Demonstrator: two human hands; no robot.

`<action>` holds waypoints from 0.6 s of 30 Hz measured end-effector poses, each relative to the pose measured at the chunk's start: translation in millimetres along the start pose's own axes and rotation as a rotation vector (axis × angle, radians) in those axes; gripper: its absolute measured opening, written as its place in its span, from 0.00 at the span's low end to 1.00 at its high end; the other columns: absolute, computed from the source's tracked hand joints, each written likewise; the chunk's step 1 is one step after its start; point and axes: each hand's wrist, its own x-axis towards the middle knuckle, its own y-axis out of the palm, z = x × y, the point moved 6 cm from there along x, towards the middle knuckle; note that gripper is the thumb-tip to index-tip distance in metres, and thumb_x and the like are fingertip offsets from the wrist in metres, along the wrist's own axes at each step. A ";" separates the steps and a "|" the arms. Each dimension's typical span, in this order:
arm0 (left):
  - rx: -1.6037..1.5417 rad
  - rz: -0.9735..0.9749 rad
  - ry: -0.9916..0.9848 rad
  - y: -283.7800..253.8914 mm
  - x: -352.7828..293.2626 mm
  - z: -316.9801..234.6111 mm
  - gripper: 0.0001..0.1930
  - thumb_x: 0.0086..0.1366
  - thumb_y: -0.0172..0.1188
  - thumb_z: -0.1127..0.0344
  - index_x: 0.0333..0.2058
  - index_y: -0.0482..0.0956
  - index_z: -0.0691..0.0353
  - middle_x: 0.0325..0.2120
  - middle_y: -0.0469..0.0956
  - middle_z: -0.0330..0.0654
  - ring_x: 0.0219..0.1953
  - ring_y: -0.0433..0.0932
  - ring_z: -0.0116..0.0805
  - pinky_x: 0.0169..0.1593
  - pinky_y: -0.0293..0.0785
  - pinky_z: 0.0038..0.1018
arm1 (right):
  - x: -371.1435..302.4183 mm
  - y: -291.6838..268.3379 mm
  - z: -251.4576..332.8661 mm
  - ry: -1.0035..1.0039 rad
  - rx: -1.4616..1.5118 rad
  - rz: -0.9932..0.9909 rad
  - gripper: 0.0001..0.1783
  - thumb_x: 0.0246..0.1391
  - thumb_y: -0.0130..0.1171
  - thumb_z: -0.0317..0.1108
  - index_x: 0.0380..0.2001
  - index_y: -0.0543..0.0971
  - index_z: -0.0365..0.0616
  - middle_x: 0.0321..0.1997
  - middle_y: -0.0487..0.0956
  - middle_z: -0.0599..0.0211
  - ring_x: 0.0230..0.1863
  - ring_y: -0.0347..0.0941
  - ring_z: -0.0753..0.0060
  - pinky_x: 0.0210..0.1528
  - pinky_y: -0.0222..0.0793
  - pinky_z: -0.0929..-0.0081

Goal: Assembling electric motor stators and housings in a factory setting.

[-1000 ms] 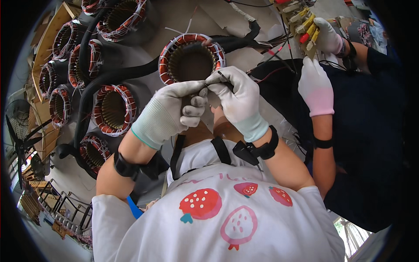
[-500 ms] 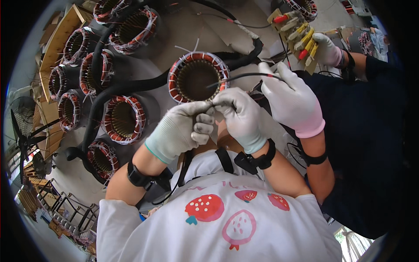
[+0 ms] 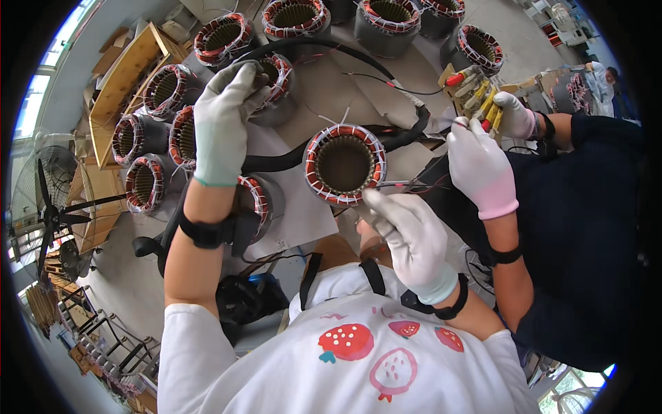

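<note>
A motor stator (image 3: 309, 160), a grey ring with red windings laced in white cord, stands upright in front of me. My left hand (image 3: 224, 121), in a white glove, is raised over the stators left of it, fingers curled; what they hold, if anything, is hidden. At the near right rim of the middle stator is my gloved right hand (image 3: 412, 238), fingers stretched out and apart. Dark lead wires (image 3: 396, 184) run from that rim to the right. A co-worker's gloved hand (image 3: 479, 165) pinches something thin on the right.
Several more stators (image 3: 296, 21) stand along the far side and left. A thick black sleeved cable (image 3: 276, 163) curves around the middle stator. The co-worker's other hand (image 3: 516, 116) is at a board with yellow and red pieces (image 3: 476, 96). A fan (image 3: 47, 210) stands far left.
My hands, together at the near rim before, have parted: the left up and leftward, the right down and rightward. The co-worker's nearer hand has moved slightly down. The view has shifted.
</note>
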 end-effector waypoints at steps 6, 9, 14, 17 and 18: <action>0.029 0.190 0.031 23.1 -88.0 5.8 0.16 0.72 0.53 0.64 0.49 0.73 0.73 0.42 0.80 0.50 0.44 0.81 0.36 0.52 0.75 0.31 | 37.1 9.1 2.5 0.167 0.229 -0.011 0.21 0.60 0.56 0.28 0.57 0.73 0.42 0.37 0.80 0.54 0.35 0.79 0.54 0.38 0.74 0.70; -0.073 0.142 -0.145 24.2 -106.4 20.4 0.12 0.68 0.57 0.68 0.43 0.75 0.73 0.39 0.81 0.48 0.41 0.80 0.32 0.50 0.75 0.26 | 47.9 20.5 -3.9 0.439 0.234 0.027 0.11 0.59 0.56 0.30 0.45 0.77 0.42 0.36 0.80 0.54 0.34 0.79 0.53 0.35 0.75 0.67; 0.077 0.089 -0.036 12.8 -119.1 23.0 0.09 0.64 0.60 0.72 0.40 0.77 0.70 0.41 0.79 0.43 0.42 0.77 0.28 0.49 0.73 0.23 | 53.8 36.8 -7.4 0.240 -0.124 0.054 0.09 0.56 0.58 0.32 0.40 0.79 0.45 0.30 0.79 0.60 0.31 0.79 0.55 0.32 0.75 0.66; 0.332 0.071 0.152 9.7 -120.1 10.8 0.08 0.61 0.60 0.77 0.40 0.77 0.68 0.36 0.78 0.38 0.40 0.76 0.25 0.46 0.72 0.22 | 55.4 43.1 2.3 0.097 -0.151 0.041 0.08 0.52 0.59 0.31 0.37 0.81 0.48 0.28 0.78 0.63 0.31 0.78 0.57 0.31 0.74 0.66; 0.334 0.062 0.149 7.5 -121.4 11.5 0.08 0.61 0.60 0.77 0.40 0.77 0.68 0.36 0.78 0.38 0.40 0.76 0.25 0.46 0.72 0.22 | 56.1 45.0 4.6 0.101 -0.126 0.062 0.07 0.51 0.61 0.31 0.36 0.81 0.48 0.28 0.78 0.63 0.31 0.78 0.58 0.31 0.74 0.66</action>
